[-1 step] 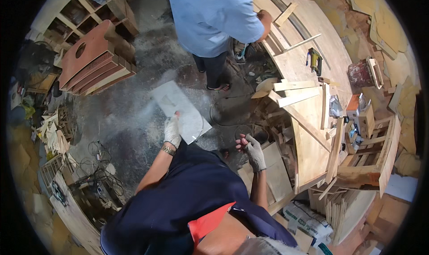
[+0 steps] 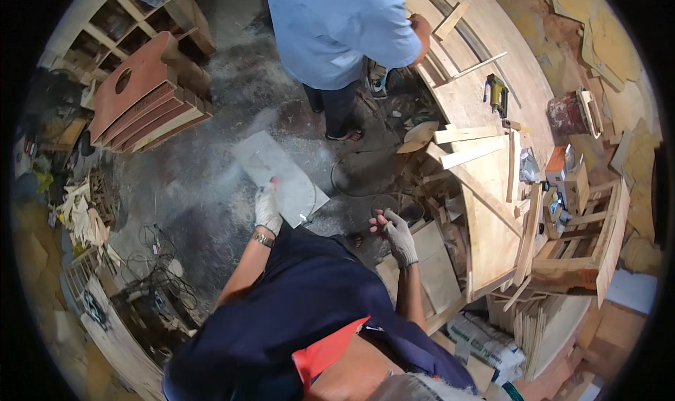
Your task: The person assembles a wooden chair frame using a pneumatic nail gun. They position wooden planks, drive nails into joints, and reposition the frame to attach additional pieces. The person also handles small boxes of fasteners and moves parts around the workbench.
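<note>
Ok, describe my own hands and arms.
The left hand and right hand wear whitish-grey gloves, with some fingertips bare. A metal-banded wristwatch sits on the left wrist. Both forearms emerge bare from dark navy sleeves.
</note>
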{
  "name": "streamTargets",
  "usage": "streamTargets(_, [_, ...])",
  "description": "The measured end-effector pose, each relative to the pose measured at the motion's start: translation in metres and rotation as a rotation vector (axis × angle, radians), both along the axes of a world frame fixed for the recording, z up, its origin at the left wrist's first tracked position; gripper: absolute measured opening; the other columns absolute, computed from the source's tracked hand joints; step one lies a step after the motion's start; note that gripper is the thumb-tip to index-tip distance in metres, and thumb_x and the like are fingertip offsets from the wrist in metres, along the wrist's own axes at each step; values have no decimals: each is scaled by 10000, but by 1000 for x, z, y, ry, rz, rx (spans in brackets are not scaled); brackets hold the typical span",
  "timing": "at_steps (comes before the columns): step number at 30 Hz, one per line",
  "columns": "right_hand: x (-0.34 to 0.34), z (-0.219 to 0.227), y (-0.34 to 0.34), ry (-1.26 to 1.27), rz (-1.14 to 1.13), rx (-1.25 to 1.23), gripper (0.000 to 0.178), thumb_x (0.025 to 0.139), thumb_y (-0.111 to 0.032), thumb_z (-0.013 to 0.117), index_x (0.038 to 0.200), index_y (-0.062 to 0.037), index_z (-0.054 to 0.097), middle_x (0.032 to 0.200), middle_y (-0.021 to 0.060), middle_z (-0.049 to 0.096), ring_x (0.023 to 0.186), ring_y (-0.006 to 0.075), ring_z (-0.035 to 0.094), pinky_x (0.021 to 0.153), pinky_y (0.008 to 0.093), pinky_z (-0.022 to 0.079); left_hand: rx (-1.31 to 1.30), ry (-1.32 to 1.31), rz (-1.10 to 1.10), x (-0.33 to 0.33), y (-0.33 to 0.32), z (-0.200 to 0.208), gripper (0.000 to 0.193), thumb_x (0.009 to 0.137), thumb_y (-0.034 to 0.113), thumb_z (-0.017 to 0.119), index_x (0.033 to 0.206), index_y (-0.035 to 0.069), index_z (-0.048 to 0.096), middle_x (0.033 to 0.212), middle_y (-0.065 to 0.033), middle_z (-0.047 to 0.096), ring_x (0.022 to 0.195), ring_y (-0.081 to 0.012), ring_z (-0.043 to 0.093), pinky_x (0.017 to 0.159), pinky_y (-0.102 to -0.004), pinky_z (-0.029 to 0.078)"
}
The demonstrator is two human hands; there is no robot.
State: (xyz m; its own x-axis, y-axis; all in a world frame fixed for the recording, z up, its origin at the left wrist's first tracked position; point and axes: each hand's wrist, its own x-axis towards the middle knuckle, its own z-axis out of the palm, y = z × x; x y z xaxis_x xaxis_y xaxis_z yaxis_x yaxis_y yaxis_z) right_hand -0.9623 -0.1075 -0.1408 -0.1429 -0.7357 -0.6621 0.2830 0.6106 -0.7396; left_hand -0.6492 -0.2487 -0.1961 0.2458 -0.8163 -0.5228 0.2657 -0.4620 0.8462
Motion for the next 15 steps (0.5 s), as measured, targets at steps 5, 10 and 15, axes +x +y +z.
streamTargets(5, [112,-14,-125,45,138,21,473,1072,-398,592,1328,-2,616,1023,53,719,856,120,681,745,280,543,124,-79,1,126,-56,-34,392,1037,342,619,1234,5,659,1144,-75,685,992,-179,627,846,-388,546])
streamTargets(10, [224,-8,-259,-64,413,-88,538,1072,-476,561,1341,-15,628,1030,53,723,878,131,678,769,296,542,71,81,-34,216,-112,-9,365,1043,345,610,1186,13,662,1107,-85,671,982,-187,621,858,-398,548])
streamTargets(15, [290,2,-338,84,566,-29,501,1038,-492,612,1150,-10,688,1005,79,736,858,157,681,779,319,540,58,-215,-43,271,-172,-1,323,1011,307,627,989,3,734,940,-18,687,919,-133,585,820,-331,491])
